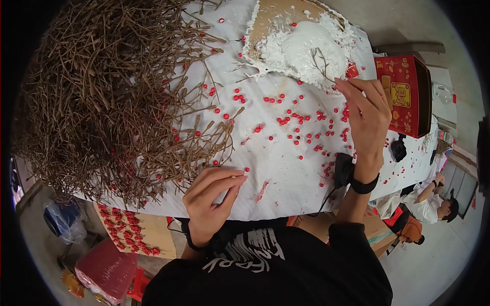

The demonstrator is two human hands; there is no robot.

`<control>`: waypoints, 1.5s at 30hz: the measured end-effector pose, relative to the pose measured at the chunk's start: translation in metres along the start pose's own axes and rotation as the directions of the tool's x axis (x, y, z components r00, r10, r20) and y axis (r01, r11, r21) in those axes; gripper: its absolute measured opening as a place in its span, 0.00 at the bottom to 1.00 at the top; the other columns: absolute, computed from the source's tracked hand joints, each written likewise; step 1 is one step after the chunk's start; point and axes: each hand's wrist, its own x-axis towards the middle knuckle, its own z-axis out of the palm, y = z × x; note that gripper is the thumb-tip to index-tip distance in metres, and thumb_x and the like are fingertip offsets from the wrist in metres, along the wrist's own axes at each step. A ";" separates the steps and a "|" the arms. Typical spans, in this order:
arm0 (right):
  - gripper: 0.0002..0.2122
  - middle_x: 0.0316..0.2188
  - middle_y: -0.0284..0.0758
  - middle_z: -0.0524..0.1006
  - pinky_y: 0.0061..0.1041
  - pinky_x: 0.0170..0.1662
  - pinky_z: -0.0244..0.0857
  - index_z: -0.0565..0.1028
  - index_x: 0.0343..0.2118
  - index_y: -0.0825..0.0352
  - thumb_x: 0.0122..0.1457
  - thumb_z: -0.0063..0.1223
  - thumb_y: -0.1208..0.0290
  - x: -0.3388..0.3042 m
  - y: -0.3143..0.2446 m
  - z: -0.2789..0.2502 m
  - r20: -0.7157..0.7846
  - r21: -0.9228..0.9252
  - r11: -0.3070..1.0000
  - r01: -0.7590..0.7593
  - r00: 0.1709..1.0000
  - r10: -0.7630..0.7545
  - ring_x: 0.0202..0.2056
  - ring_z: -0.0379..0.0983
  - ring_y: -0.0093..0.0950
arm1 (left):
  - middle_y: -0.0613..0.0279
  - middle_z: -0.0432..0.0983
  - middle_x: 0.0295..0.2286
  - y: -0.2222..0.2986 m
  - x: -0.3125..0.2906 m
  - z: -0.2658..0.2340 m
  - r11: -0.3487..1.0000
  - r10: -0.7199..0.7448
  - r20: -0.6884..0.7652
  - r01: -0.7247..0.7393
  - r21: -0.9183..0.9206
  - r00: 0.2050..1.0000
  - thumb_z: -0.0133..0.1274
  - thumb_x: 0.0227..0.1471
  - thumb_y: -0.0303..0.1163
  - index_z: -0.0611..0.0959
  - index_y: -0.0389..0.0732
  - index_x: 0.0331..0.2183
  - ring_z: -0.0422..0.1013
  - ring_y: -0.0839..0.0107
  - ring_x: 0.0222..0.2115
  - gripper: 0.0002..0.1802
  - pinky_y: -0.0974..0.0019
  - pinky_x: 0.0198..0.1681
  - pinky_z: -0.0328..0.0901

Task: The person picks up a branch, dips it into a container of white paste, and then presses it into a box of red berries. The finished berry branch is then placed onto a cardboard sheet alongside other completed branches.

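Note:
My right hand [366, 115] pinches the stem of a thin brown branched twig [322, 65]. Its forked tips lie over a mound of thick white paste [301, 48], touching it or just above. The paste sits on a ragged piece of cardboard [269, 25] at the far side of the table. Near the front edge, my left hand [212, 199] has thumb and fingers closed together, with a small red artificial berry [247, 170] at the fingertips. Many similar loose red berries [283, 121] are scattered across the white tablecloth [265, 153] between my hands.
A big heap of brown twigs [102, 97] covers the left side. Right of my right hand stands a red and gold box [403, 97], with a black object [343, 171] by my wrist. Lower left is a board of red berry clusters [127, 232]. Another person [429, 201] sits far right.

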 end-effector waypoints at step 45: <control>0.05 0.27 0.28 0.78 0.13 0.19 0.54 0.84 0.32 0.67 0.52 0.65 0.74 0.009 0.001 -0.013 -0.118 0.535 0.681 -0.500 0.754 0.646 0.25 0.67 0.13 | 0.57 0.81 0.30 -0.004 -0.003 0.000 1.000 -0.001 -0.014 0.001 -0.019 1.000 0.62 0.36 0.10 0.84 0.33 0.29 0.75 0.66 0.33 0.12 0.68 0.37 0.69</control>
